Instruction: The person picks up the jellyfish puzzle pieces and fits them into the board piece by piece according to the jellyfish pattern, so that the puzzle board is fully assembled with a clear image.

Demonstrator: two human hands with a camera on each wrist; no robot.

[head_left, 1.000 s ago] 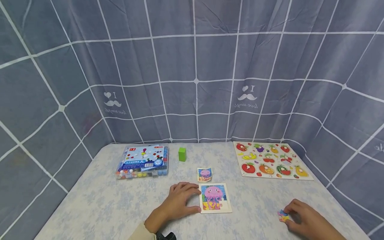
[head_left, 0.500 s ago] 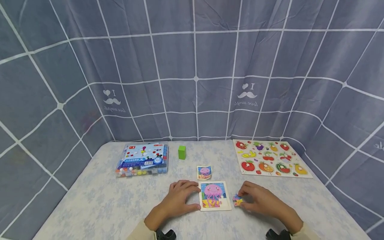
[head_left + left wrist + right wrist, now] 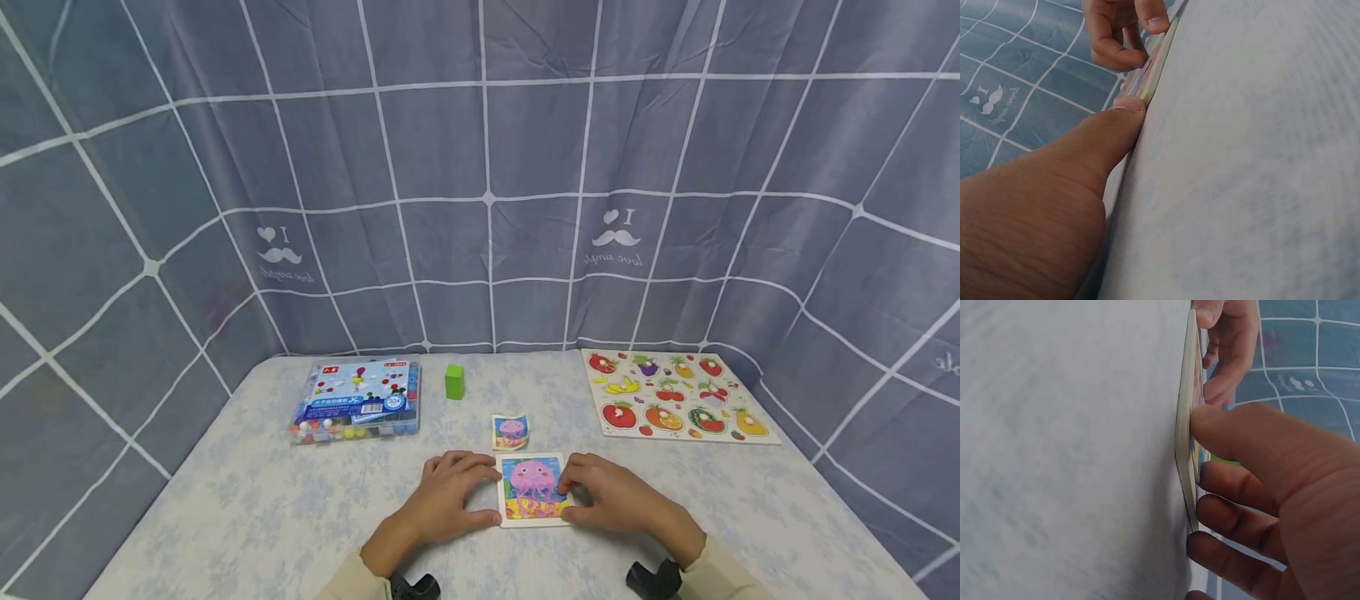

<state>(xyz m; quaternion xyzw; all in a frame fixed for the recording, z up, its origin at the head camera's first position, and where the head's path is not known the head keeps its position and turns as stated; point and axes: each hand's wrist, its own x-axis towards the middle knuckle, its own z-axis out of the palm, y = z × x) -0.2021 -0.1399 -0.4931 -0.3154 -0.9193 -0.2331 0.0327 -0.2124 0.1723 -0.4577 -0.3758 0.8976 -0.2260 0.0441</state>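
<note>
A square jigsaw puzzle [image 3: 531, 492] of a pink jellyfish lies in a white-edged frame [image 3: 525, 524] on the table. My left hand [image 3: 450, 493] rests at the frame's left side, thumb at the lower corner and fingertips at the upper one. Its thumb [image 3: 1094, 140] lies straight against the edge in the left wrist view. My right hand [image 3: 618, 493] pinches a puzzle piece [image 3: 559, 503] between thumb and forefinger over the lower right corner of the picture. The right fingers mostly cover that piece. In the right wrist view, the thumb [image 3: 1229, 428] presses down at the frame's near edge.
Just behind the frame lies a small jellyfish picture card [image 3: 512, 432] with a curled edge. A green block [image 3: 454, 382] stands farther back. A clear box of coloured balls [image 3: 356, 400] is at the back left; a fruit puzzle board [image 3: 678, 396] is at the back right. A checked curtain [image 3: 525, 150] surrounds the table.
My right hand has carried the puzzle piece left from the table's right side to the frame's lower right corner, covering the gap there. My left hand stays at the frame's left edge.
</note>
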